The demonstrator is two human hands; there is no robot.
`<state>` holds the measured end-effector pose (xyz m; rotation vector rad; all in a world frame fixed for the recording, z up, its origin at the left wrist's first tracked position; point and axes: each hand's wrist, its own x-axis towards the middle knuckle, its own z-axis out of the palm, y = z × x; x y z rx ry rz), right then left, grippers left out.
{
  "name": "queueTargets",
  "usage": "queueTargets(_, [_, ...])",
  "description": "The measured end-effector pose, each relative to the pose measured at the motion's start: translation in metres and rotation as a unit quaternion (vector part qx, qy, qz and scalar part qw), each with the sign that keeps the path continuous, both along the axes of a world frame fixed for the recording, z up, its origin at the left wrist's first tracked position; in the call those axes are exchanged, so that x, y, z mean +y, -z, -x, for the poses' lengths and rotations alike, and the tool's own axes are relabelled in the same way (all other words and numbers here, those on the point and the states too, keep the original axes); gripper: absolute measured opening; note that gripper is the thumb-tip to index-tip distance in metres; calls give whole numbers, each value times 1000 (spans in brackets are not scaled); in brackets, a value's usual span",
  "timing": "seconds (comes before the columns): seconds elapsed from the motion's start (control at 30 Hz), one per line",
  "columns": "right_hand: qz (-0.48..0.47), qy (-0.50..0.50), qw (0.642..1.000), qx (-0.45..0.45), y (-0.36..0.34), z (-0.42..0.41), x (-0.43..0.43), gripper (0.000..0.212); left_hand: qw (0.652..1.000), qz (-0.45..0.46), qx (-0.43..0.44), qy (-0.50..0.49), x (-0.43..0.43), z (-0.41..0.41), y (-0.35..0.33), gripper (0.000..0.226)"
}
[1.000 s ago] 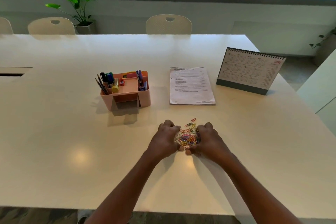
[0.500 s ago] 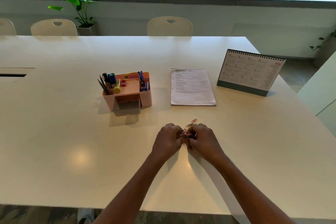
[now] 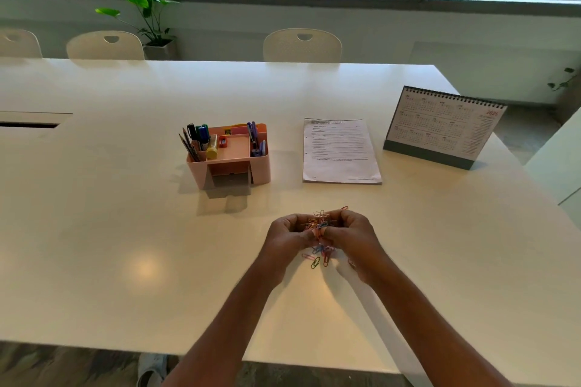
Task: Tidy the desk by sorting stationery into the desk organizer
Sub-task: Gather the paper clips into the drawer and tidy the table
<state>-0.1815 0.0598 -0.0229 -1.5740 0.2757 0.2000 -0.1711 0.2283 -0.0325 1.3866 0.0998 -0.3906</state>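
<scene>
A bunch of coloured paper clips (image 3: 320, 221) is held just above the white table (image 3: 125, 229), cupped between both hands. My left hand (image 3: 287, 237) grips the bunch from the left and my right hand (image 3: 352, 237) grips it from the right, fingers curled round it. A few loose clips (image 3: 317, 258) lie or hang just below the hands. The pink desk organizer (image 3: 261, 170) stands further back and to the left, with pens, markers, a yellow glue stick and a small orange sharpener in it.
A printed sheet of paper (image 3: 341, 151) lies right of the organizer. A desk calendar (image 3: 443, 127) stands at the far right near the table's edge. Chairs (image 3: 301, 45) and a potted plant (image 3: 151, 22) are behind the table under the window.
The hands closed in on the spread pile of clips, gathered it into a bunch and lifted it off the table. A few clips stayed or dropped below.
</scene>
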Motion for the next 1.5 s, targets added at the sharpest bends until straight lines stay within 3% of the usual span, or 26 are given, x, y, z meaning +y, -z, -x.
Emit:
queueTargets(0.13, [-25,-7,999,34,-9,-12,7,18,991,95,90,-36,4,-3,-9,26])
queueTargets(0.27, [-44,4,997,64,-17,-24,18,19,980,115,142,-84,10,-10,-18,29])
queueTargets(0.4, [-62,17,994,85,-27,-33,34,21,969,140,158,-131,21,-12,-33,26])
queueTargets(0.77, [-119,-41,986,109,-82,-80,99,17,944,180,161,-223,79,-40,-78,55])
queueTargets(1.07, [-165,-60,972,155,-99,-122,156,16,932,210,147,-255,124,-73,-92,61])
queueTargets(1.5, [-180,-117,959,187,-97,-140,159,63,915,287,150,-241,132,-86,-90,87])
